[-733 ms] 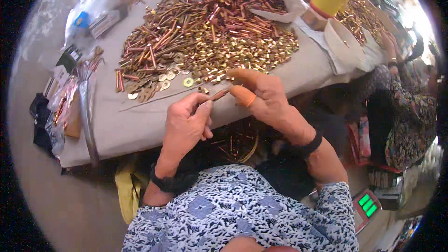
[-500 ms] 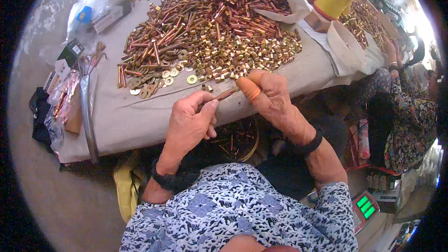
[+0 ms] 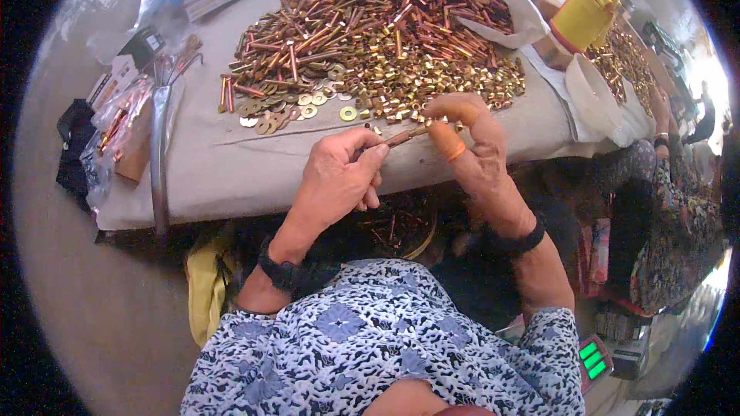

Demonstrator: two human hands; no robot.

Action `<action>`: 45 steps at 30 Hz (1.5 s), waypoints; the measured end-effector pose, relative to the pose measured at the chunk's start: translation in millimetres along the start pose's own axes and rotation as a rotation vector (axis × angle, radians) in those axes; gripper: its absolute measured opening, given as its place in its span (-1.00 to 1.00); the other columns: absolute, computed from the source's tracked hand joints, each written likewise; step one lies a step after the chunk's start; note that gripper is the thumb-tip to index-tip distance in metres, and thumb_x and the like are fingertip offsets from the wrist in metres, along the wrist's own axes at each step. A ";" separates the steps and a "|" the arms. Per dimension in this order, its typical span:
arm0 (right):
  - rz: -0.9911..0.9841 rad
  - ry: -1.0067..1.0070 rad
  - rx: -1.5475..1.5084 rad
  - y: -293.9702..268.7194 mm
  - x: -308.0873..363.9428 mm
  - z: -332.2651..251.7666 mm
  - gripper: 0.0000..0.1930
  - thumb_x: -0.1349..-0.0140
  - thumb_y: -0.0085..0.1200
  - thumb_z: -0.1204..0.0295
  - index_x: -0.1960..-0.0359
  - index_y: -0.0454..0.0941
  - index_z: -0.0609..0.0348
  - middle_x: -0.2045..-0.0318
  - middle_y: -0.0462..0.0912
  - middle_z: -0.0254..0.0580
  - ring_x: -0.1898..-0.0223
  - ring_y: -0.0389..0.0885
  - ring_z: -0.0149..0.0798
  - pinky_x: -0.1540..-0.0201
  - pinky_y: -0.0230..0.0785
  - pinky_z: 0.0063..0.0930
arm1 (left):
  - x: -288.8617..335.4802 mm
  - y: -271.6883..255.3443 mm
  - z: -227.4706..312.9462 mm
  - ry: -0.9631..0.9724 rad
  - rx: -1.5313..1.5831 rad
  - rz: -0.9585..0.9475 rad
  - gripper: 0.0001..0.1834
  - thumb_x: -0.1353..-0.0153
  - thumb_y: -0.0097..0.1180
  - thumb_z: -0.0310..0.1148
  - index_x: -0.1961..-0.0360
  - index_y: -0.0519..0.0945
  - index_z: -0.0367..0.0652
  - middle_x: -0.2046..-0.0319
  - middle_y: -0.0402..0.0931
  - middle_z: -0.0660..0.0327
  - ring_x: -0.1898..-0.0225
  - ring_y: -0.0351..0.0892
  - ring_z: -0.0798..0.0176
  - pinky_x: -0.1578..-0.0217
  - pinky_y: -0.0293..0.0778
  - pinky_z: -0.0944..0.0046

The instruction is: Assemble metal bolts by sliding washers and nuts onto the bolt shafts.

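My left hand (image 3: 339, 169) pinches a thin copper-coloured bolt (image 3: 399, 139) between thumb and forefinger, over the table's near edge. The bolt points up to the right, with a brass-coloured piece (image 3: 418, 130) at its far end. Beside that end is my right hand (image 3: 476, 146), its thumb and forefinger apart and orange covers on the fingertips. The thumb tip seems to touch the bolt's end. Just beyond the hands lies a heap of small brass nuts or sleeves (image 3: 432, 81). Flat round washers (image 3: 308, 111) lie to its left, and a large pile of bolts (image 3: 324, 38) behind.
A curved metal bar (image 3: 159, 154) hangs over the table's left edge, near plastic bags of parts (image 3: 116, 127). A yellow jug (image 3: 583, 15) stands back right by a white sack (image 3: 593, 96). Another person (image 3: 678, 208) sits at right. A scale with green displays (image 3: 592, 360) is low right.
My right forefinger has lifted away from the thumb, opening its pinch at the bolt's end. The left hand keeps its grip. The whole view has shifted, so the table appears higher and farther right.
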State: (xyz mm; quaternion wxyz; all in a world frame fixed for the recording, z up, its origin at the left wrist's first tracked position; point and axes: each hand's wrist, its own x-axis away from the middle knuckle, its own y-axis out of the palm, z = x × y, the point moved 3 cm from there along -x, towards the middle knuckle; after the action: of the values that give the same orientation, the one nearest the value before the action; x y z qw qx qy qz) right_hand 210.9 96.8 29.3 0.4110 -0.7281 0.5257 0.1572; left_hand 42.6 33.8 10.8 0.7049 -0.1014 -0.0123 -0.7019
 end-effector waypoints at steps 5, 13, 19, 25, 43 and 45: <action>-0.111 -0.119 0.074 3.0 -0.8 2.4 -0.87 -0.01 0.12 0.47 0.36 0.51 0.16 0.37 0.54 -0.13 0.23 0.48 -0.09 0.16 0.32 -0.33 | 2.2 -0.2 -2.4 -0.012 0.000 -0.023 -0.81 -0.21 -0.05 -0.33 0.32 0.48 -0.25 0.68 0.41 0.28 0.77 0.42 0.43 0.80 0.31 0.48; 0.038 -0.186 0.018 9.0 -4.8 -4.9 -0.89 -0.06 0.12 0.41 0.49 0.50 0.15 0.50 0.52 -0.19 0.37 0.46 -0.13 0.30 0.30 -0.34 | 0.4 -3.1 -6.4 -0.008 0.038 -0.015 -0.82 -0.21 -0.05 -0.33 0.32 0.48 -0.23 0.68 0.41 0.29 0.78 0.42 0.43 0.81 0.31 0.48; -0.092 0.065 0.028 0.5 8.4 10.1 -0.89 -0.04 0.13 0.43 0.41 0.51 0.15 0.45 0.52 -0.17 0.35 0.47 -0.13 0.29 0.31 -0.34 | 1.5 0.2 -9.8 0.013 0.032 -0.053 -0.82 -0.21 -0.05 -0.34 0.32 0.48 -0.25 0.67 0.42 0.27 0.78 0.43 0.42 0.81 0.31 0.49; -0.034 -0.181 0.013 3.4 -0.9 -2.2 -0.89 -0.04 0.14 0.42 0.46 0.50 0.15 0.53 0.49 -0.18 0.44 0.45 -0.14 0.36 0.29 -0.30 | 2.1 -0.2 -8.5 0.011 0.016 -0.062 -0.81 -0.21 -0.07 -0.34 0.33 0.47 -0.26 0.67 0.43 0.26 0.77 0.43 0.41 0.81 0.33 0.48; -0.004 -0.186 -0.076 -4.9 5.2 -4.4 -0.87 0.03 0.17 0.45 0.45 0.48 0.13 0.51 0.52 -0.14 0.42 0.47 -0.04 0.38 0.31 -0.26 | 5.0 2.0 -13.1 -0.009 0.117 -0.108 -0.81 -0.22 -0.04 -0.35 0.28 0.46 -0.29 0.66 0.44 0.25 0.75 0.46 0.42 0.80 0.35 0.52; -0.057 -0.303 -0.077 0.4 4.5 -6.8 -0.86 0.04 0.18 0.44 0.45 0.48 0.13 0.51 0.52 -0.13 0.45 0.48 -0.03 0.42 0.31 -0.27 | 5.3 3.5 -13.3 -0.021 0.120 -0.123 -0.80 -0.22 -0.04 -0.34 0.28 0.46 -0.28 0.66 0.44 0.25 0.74 0.46 0.42 0.80 0.34 0.52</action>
State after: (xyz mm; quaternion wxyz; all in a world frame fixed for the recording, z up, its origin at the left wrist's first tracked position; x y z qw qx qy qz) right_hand 210.9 88.8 30.3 0.4618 -0.7259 0.4303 0.2734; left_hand 44.5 26.4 -1.8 0.6653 -0.0654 -0.0681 -0.7406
